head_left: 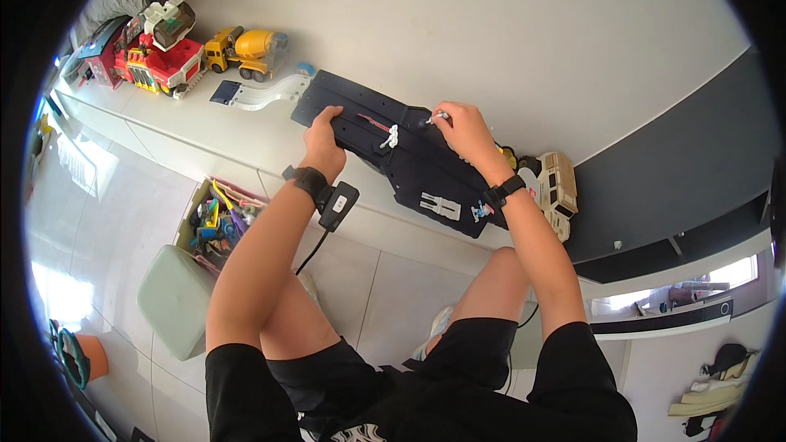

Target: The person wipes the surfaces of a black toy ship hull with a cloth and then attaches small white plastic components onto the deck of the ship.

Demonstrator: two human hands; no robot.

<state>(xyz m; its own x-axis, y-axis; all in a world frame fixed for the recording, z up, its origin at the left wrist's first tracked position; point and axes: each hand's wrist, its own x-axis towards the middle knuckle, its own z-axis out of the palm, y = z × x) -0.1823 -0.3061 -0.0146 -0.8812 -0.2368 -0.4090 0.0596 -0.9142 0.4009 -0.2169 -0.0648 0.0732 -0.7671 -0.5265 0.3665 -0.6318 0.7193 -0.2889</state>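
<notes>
A long dark plate [417,180], shaped like a toy vehicle's chassis, lies slantwise across the white ledge. My left hand [324,149] grips its near left edge, thumb on top and the other fingers hidden beneath. Over the far edge, my right hand [468,135] pinches a small silvery-grey part [439,117], too small to name, close to the plate's surface. On the plate sit a small white knobbly piece [390,137], a red strip [373,122] and a pale slotted piece [440,205]. A curved white part [270,95] extends from the left end.
A yellow mixer truck [246,51] and a red toy vehicle [168,61] stand at the ledge's left; a beige toy vehicle [558,188] stands right of the plate. Below, a box of small toys [217,225] sits beside a pale green stool [173,303]. A dark cabinet [671,172] flanks the right.
</notes>
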